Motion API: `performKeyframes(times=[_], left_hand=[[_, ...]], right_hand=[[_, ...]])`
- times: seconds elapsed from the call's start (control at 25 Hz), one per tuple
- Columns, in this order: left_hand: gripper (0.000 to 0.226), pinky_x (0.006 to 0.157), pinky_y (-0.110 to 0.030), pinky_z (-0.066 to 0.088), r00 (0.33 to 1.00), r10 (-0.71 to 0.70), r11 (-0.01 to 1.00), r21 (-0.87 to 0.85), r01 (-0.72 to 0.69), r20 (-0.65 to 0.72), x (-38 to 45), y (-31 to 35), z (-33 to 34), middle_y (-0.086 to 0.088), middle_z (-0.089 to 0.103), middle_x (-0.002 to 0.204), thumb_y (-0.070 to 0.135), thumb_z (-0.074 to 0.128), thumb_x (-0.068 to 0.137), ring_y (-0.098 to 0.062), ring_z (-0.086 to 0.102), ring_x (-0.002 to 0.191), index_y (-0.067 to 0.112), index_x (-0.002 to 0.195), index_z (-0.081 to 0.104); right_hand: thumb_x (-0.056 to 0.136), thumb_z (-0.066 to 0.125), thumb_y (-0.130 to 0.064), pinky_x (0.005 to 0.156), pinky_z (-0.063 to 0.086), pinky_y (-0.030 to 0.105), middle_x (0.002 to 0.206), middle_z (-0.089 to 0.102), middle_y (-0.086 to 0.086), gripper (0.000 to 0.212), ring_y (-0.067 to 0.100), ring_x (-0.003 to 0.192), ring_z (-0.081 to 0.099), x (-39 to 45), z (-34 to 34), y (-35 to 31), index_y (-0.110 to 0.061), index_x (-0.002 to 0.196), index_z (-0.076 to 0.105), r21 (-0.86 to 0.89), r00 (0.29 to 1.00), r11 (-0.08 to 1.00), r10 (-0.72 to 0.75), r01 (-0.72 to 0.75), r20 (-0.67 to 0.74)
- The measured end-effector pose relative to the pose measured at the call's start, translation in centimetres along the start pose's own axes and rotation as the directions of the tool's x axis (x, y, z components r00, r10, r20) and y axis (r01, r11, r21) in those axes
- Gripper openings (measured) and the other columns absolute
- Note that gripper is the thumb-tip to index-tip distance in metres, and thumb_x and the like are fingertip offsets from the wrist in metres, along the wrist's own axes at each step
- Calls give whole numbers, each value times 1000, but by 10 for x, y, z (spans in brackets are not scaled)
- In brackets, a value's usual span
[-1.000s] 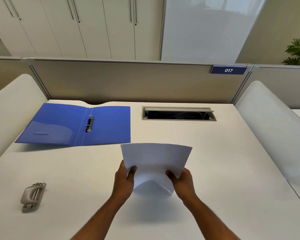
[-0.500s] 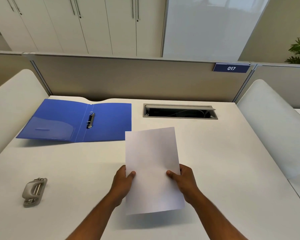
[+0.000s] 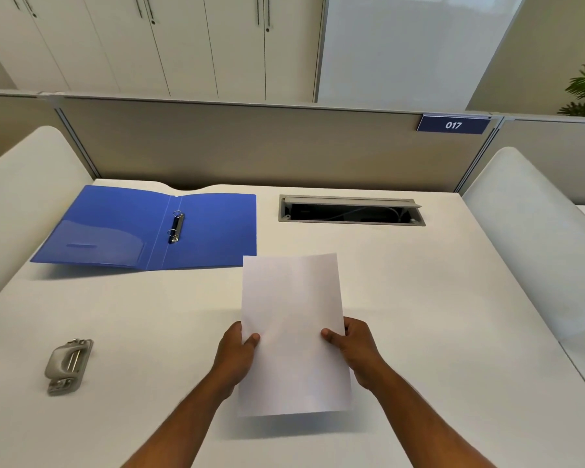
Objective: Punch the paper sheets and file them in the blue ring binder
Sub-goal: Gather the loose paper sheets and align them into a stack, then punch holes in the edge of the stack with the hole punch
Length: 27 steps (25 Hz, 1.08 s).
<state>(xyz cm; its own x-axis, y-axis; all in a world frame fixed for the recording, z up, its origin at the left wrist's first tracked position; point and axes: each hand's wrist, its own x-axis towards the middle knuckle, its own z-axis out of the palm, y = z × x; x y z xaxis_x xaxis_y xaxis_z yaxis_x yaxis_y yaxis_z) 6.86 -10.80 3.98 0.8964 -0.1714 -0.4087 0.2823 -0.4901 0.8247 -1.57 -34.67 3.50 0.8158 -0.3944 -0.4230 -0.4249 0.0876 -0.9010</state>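
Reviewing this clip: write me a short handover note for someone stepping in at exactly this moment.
Left hand and right hand each pinch a side edge of the paper sheets, held flat above the desk.
Blue ring binder lies open at the far left; nothing is on its rings.
Hole punch sits untouched at the near left.
Done: sheets picked up; no holes are visible in them.
Left: punch the sheets, thread them onto the rings, close the binder.
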Motion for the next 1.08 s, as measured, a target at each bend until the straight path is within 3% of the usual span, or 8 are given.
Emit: performKeyframes(times=[0.16, 0.24, 0.44, 0.56, 0.68, 0.8, 0.88, 1.08], left_hand=[[15, 76, -32, 48, 999, -43, 999, 25, 43, 3, 6, -8, -3, -2, 64, 105, 24, 53, 99, -20, 60, 90, 12, 108, 56], [13, 67, -32, 50, 997, -82, 997, 9, 82, -16, 11, -13, -10, -4, 64, 94, 26, 54, 99, -20, 59, 77, 13, 100, 56], [15, 58, -31, 56, 982, -157, 979, -144, 141, -102, 19, -32, -37, -11, 73, 91, 24, 52, 99, -22, 69, 67, 10, 98, 57], [8, 68, -36, 56, 963, -182, 982, -88, 168, -201, 23, -51, -61, -10, 73, 93, 17, 53, 92, -25, 68, 76, 14, 97, 59], [16, 82, -42, 56, 943, -174, 984, -7, 179, -283, 27, -66, -86, -9, 72, 93, 22, 56, 93, -30, 68, 87, 12, 106, 56], [19, 84, -42, 51, 921, -67, 991, 78, 104, -384, 29, -73, -109, -7, 70, 90, 18, 58, 95, -34, 65, 95, 9, 111, 54], [18, 87, -44, 47, 868, 36, 980, 187, 65, -495, 31, -78, -129, -10, 67, 93, 12, 57, 93, -38, 60, 101, 7, 110, 57], [24, 93, -50, 40, 780, 161, 823, 518, 232, -605, 40, -95, -180, -19, 58, 116, 5, 59, 86, -43, 48, 113, 9, 109, 64]], right_hand=[[88, 77, -12, 79, 63, 43, 90, 82, 4, 7, 27, 83, 77, 9, 4, 5, -13, 94, 79, -21, 997, 997, 69, -69, -33], [88, 78, -11, 78, 63, 41, 90, 81, 6, 7, 28, 83, 76, 12, 6, 7, -11, 95, 78, -9, 994, 995, 102, -103, -48], [89, 77, -11, 70, 60, 34, 92, 80, 7, 8, 27, 81, 75, 15, 12, 18, -12, 97, 77, -17, 989, 991, 131, -132, -69], [89, 76, -10, 65, 58, 31, 92, 80, 8, 8, 26, 78, 74, 13, 24, 25, -10, 97, 77, -36, 986, 987, 151, -154, -69], [89, 75, -10, 64, 58, 30, 92, 80, 8, 8, 26, 78, 75, 13, 37, 29, -10, 97, 77, -47, 987, 987, 153, -156, -58], [89, 75, -9, 65, 58, 30, 93, 80, 7, 10, 27, 81, 75, 14, 52, 31, -11, 98, 76, -51, 987, 986, 156, -158, -49], [89, 76, -10, 62, 57, 28, 92, 80, 6, 8, 25, 79, 75, 15, 65, 32, -13, 97, 76, -73, 986, 984, 160, -163, -42], [88, 76, -10, 67, 58, 32, 93, 80, 8, 10, 29, 82, 75, 16, 91, 35, -11, 98, 77, -86, 985, 981, 170, -172, -28]])
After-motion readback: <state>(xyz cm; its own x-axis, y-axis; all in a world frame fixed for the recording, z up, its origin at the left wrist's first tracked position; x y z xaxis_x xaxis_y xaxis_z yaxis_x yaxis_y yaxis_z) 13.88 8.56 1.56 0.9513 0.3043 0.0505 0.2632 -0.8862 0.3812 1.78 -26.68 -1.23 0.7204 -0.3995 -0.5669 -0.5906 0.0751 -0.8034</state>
